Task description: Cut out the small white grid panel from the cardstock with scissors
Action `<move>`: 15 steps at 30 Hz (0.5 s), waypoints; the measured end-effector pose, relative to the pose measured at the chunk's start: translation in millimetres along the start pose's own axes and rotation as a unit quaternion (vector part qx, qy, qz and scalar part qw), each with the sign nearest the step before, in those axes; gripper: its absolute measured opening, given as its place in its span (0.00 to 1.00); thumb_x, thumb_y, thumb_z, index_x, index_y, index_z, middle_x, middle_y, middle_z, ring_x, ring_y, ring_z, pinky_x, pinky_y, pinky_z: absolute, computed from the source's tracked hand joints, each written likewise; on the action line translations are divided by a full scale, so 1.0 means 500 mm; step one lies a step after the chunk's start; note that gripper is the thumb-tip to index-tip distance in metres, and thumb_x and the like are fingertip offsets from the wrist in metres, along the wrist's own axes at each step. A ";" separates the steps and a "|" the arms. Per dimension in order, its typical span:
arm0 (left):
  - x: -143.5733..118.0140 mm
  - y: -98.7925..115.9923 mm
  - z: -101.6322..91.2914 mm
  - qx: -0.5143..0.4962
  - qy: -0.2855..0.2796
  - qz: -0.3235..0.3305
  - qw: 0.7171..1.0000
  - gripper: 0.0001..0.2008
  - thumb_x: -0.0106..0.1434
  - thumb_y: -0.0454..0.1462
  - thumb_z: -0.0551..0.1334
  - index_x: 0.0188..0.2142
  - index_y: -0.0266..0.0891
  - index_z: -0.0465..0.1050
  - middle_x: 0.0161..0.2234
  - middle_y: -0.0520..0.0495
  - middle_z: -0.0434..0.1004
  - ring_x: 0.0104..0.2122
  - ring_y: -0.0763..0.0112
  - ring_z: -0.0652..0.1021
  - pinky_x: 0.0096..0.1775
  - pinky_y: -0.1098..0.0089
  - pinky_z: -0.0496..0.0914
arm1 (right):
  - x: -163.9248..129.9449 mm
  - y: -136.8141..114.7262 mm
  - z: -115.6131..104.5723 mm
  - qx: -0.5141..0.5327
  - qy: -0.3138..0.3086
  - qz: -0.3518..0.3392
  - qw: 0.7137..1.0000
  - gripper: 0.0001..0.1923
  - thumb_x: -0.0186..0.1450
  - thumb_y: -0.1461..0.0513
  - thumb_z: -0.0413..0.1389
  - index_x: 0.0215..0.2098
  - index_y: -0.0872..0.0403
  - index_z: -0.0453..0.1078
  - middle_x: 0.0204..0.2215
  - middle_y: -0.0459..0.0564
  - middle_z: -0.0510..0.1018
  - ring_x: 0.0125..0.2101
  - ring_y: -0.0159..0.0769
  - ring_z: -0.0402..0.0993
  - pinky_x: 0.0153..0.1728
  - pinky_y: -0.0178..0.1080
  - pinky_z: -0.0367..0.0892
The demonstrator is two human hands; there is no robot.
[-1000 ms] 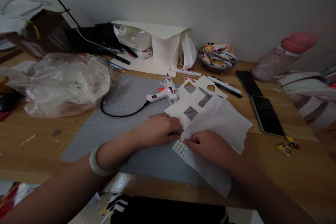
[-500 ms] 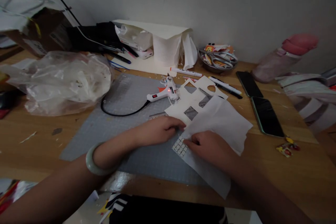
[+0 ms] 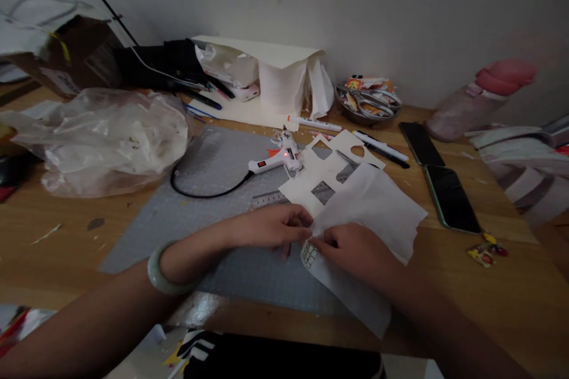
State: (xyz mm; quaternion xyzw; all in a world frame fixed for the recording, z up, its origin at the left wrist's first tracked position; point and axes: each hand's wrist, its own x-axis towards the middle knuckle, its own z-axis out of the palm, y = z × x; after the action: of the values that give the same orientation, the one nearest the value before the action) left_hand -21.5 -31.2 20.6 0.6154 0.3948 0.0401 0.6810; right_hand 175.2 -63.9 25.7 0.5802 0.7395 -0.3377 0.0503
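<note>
Thin white paper-like sheet with a ragged right edge [image 3: 377,204]: lay slantwise beneath the right hand, overlapping the cream card; at its left corner a small white patch with black grid lines [image 3: 310,256] bent in a rounded curve.
Right hand [image 3: 355,251]: pinched the sheet between thumb and bent forefinger, just beside the patch.
Left hand [image 3: 278,228]: fingers curled, tips close by the patch's upper edge — whether they gripped it, I could not tell.
Smooth, pale green ring-shaped bangle [image 3: 164,272]: circled the left wrist.
Flat cream card [image 3: 301,190]: pierced by several angular openings and a rounded one.
White plastic glue gun [image 3: 275,161]: rested on the mat, a small red light glowing; its black cord [image 3: 200,195] looped leftward.
Matte grey cutting mat [image 3: 178,225]: finely gridded, spread over the wood-grained table [image 3: 493,290].
Straight ruler [image 3: 268,199]: tick marks and numerals showed — too small to read surely.
Crumpled translucent plastic bag [image 3: 115,142]: heaped left of the mat.
Brown cardboard box [image 3: 73,56]: bore a pale label, its print blurred.
</note>
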 end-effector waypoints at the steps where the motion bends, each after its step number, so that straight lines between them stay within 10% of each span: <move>1: 0.000 -0.001 0.004 0.005 0.005 0.011 1.000 0.17 0.60 0.44 0.59 0.47 0.38 0.64 0.26 0.55 0.72 0.21 0.75 0.72 0.22 0.74 0.62 | -0.001 0.000 -0.001 -0.003 0.001 0.005 1.000 0.23 0.66 0.50 0.49 0.20 0.54 0.69 0.18 0.47 0.73 0.19 0.29 0.61 0.22 0.37 0.46; 7: 0.006 -0.014 0.033 0.078 0.122 0.047 0.988 0.24 0.55 0.35 0.62 0.50 0.37 0.58 0.26 0.56 0.70 0.25 0.73 0.71 0.28 0.72 0.62 | -0.003 -0.003 0.000 -0.013 -0.001 0.001 1.000 0.22 0.66 0.51 0.49 0.20 0.54 0.68 0.19 0.48 0.73 0.19 0.30 0.62 0.22 0.37 0.45; 15: 0.023 -0.025 0.016 -0.130 0.089 0.079 0.984 0.17 0.50 0.30 0.60 0.39 0.41 0.57 0.21 0.63 0.58 0.21 0.80 0.60 0.26 0.75 0.55 | 0.017 0.031 -0.050 0.000 0.145 0.030 0.989 0.22 0.66 0.51 0.48 0.18 0.53 0.59 0.17 0.46 0.68 0.21 0.31 0.61 0.23 0.37 0.47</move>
State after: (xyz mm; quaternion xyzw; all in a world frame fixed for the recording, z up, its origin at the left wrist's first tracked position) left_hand -14.1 -34.4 3.3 0.5449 0.3951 0.1997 0.7121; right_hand 194.1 -41.7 34.1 0.6449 0.7213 -0.2482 -0.0477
